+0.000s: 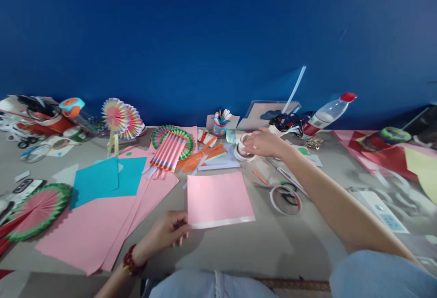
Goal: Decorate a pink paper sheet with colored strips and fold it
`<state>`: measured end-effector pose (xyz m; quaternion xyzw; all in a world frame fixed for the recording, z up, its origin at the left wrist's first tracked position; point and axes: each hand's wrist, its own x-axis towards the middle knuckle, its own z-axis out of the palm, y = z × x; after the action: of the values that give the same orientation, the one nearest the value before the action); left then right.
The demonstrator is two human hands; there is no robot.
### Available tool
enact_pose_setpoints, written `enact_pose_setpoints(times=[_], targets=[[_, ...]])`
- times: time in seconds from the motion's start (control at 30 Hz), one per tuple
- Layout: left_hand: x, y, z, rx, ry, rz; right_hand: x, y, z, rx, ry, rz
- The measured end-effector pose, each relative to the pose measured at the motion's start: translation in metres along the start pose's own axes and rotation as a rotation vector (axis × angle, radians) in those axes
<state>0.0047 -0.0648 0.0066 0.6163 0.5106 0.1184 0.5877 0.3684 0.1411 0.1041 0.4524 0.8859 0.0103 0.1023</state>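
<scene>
The pink sheet [217,197] is matt paper, its edge strip [223,223] glossy, the bottle [329,112] clear, smooth plastic.

Left hand [172,232] at the pink sheet [218,197], right hand [262,143] at the white tape rolls [243,157]!
Here we are over the grey table [269,248]: our left hand, red beaded bracelet [131,260] at the wrist, meets the sheet's lower left corner, a whitish strip [223,223] along the near edge. Further back, our right hand's fingers are over the rolls, their grip hard to make out. Right of the sheet we spot scissors [292,186] overlapping a tape ring [273,198]; off left, blue sheets [97,179] cover part of the pink paper [88,232], a pleated fan [39,207] beside them.
</scene>
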Motion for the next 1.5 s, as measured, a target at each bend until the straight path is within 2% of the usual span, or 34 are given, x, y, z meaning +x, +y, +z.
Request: enact_pose_setpoints(times=[0.2,0.3,0.37,0.4,0.5,0.6,0.67,0.73,0.9,1.27,1.5], targets=[[-0.002,0.007,-0.001,-0.010,-0.006,0.009,-0.012,0.016,0.005,0.048,0.333,0.058],[-0.003,0.009,0.000,-0.018,-0.001,-0.002,-0.023,0.002,0.002,0.170,0.489,0.062],[-0.003,0.011,0.002,-0.026,0.010,0.004,-0.035,-0.027,0.001,0.351,0.585,0.074],[-0.003,0.011,0.004,-0.039,0.013,0.014,-0.043,-0.047,0.002,0.475,0.571,0.063],[-0.001,0.013,0.011,-0.104,0.014,0.060,-0.064,-0.117,0.012,0.817,0.423,-0.091],[0.003,0.014,0.018,-0.186,0.017,0.085,-0.076,-0.177,0.031,0.947,0.320,-0.270],[0.005,0.013,0.020,-0.252,0.015,0.093,-0.079,-0.202,0.044,0.991,0.292,-0.313],[0.007,0.013,0.021,-0.316,0.011,0.105,-0.079,-0.215,0.054,1.036,0.312,-0.260],[0.006,0.017,0.019,-0.402,0.014,0.153,-0.075,-0.222,0.064,1.108,0.370,-0.150],[0.010,0.019,0.019,-0.419,-0.006,0.198,-0.074,-0.228,0.072,1.017,0.436,-0.171],[0.011,0.015,0.020,-0.400,-0.044,0.194,-0.075,-0.227,0.070,0.957,0.411,-0.198]])
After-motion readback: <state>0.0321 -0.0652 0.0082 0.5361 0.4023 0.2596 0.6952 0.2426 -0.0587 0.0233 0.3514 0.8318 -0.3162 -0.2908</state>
